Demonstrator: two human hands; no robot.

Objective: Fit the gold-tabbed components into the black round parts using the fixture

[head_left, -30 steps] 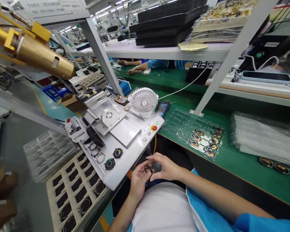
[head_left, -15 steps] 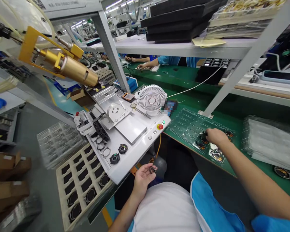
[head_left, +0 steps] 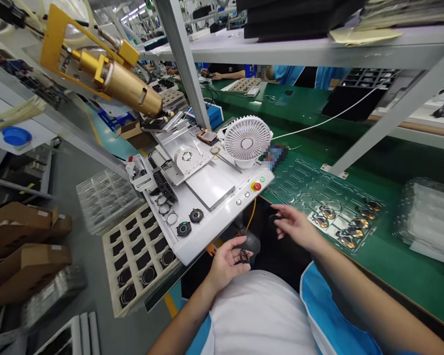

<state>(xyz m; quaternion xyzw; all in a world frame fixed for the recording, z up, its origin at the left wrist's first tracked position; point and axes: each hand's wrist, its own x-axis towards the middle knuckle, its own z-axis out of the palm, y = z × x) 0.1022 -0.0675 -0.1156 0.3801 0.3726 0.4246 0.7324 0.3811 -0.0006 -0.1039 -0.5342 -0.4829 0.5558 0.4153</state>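
My left hand [head_left: 229, 261] is in front of my body, palm up, its fingers curled round a small dark ring-shaped watch case [head_left: 243, 256]. Across from it, my right hand [head_left: 296, 228] hangs over my dark lap, thumb and fingers bent toward each other. A thin dark edge shows at its fingertips; against the dark cloth I cannot make out what it is. To the right, a clear plastic tray [head_left: 299, 185] on the green bench holds several shiny round watch parts [head_left: 355, 228]. Two black watch bodies [head_left: 196, 215] lie on the white machine's bed [head_left: 222, 224].
A white fan [head_left: 247, 142] stands behind the machine's red stop button [head_left: 257, 186]. A brass-coloured press head [head_left: 133, 91] hangs at left above a metal fixture [head_left: 187, 157]. A beige compartment tray [head_left: 113, 276] with several watch parts sits lower left. A slanted shelf post [head_left: 377, 128] rises at right.
My right hand has come away from the clear tray, moving left toward my left hand. The left hand keeps hold of the watch case. The view has shifted, so the bench appears farther right.
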